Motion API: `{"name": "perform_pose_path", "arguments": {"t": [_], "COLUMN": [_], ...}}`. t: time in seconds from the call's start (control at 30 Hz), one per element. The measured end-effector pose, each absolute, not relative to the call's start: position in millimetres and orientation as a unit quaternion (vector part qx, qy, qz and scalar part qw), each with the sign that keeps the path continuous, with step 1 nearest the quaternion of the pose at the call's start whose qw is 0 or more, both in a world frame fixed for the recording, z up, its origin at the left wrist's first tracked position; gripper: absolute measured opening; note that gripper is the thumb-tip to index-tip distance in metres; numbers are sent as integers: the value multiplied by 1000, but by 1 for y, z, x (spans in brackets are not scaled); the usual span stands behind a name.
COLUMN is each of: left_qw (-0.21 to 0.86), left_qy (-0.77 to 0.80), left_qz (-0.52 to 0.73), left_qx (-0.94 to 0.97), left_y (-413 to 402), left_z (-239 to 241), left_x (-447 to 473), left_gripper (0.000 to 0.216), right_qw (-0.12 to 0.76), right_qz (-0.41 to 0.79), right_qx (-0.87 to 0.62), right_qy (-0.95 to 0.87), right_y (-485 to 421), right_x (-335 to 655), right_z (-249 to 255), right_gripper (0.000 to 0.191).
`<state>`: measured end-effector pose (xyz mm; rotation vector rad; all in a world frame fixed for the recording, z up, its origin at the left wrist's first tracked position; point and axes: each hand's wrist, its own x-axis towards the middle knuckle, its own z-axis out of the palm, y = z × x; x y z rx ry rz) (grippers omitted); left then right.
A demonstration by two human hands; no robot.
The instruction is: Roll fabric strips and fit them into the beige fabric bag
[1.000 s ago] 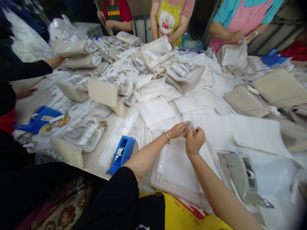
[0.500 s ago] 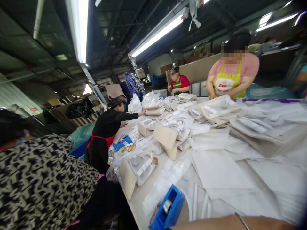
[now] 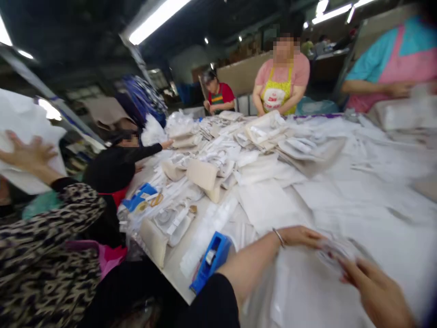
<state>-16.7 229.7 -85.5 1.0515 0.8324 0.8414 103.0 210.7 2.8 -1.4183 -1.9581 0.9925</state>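
Note:
My left hand [image 3: 300,237], a bangle on its wrist, reaches right across the white sheets on the table [image 3: 177,269]. Its fingertips meet a crumpled clear plastic piece [image 3: 336,250]. My right hand [image 3: 375,291] comes in from the lower right, fingers pointing at the same piece and closed on its near edge. Both hands and the plastic are smeared by motion. A blue tape dispenser [image 3: 210,262] stands just left of my left forearm.
Beige bags [image 3: 201,175] and white folded sheets [image 3: 266,200] cover the table. A person in leopard print [image 3: 44,255] sits close on my left, lifting a white sheet. A person in black [image 3: 112,168] leans over the table. Three more people stand at the far side.
The view swung up to the ceiling and has dropped back to the table. My hands, together a second ago, are now apart with the clear plastic stretched between them.

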Motion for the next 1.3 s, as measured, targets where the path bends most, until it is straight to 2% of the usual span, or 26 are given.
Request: {"name": "perform_pose_path", "arguments": {"t": [0.07, 0.2, 0.33, 0.43, 0.6, 0.77, 0.9, 1.0, 1.1, 1.17, 1.3], "left_qw": [686, 693, 701, 685, 632, 588, 518, 438, 371, 408, 516], "left_qy": [382, 362, 341, 320, 307, 290, 298, 427, 632, 683, 642], "left_qz": [389, 367, 338, 303, 265, 269, 320, 393, 465, 475, 478], "left_qx": [482, 504, 528, 580, 660, 706, 735, 687, 496, 376, 305], "left_y": [227, 235, 237, 243, 255, 256, 243, 218, 185, 166, 151], "left_z": [-73, -69, -69, -63, -55, -50, -41, -35, -37, -43, -54], "left_x": [-23, -35, -32, -28, -26, -34, -44, -46, -36, -25, -2], "left_gripper": [62, 50, 45, 42, 41, 40, 30, 38, 35, 28, 35], "right_qw": [236, 264, 139, 98, 25, 97, 209, 262, 293, 307, 320], "right_qz": [420, 501, 497, 524, 559, 593, 539, 472, 422, 389, 321], "right_qx": [-559, -575, -549, -541, -531, -582, -597, -598, -582, -570, -547], "right_qy": [-676, -591, -658, -650, -637, -549, -556, -593, -630, -655, -704], "right_y": [202, 183, 193, 220, 245, 226, 205, 190, 178, 171, 160], "right_x": [138, 149, 157, 168, 158, 138, 128, 121, 115, 111, 105], "right_z": [-1, -10, -11, -3, -6, -21, -36, -49, -63, -71, -81], "right_gripper": [29, 32, 39, 44, 22, 21, 25, 31, 31, 30, 24]}}
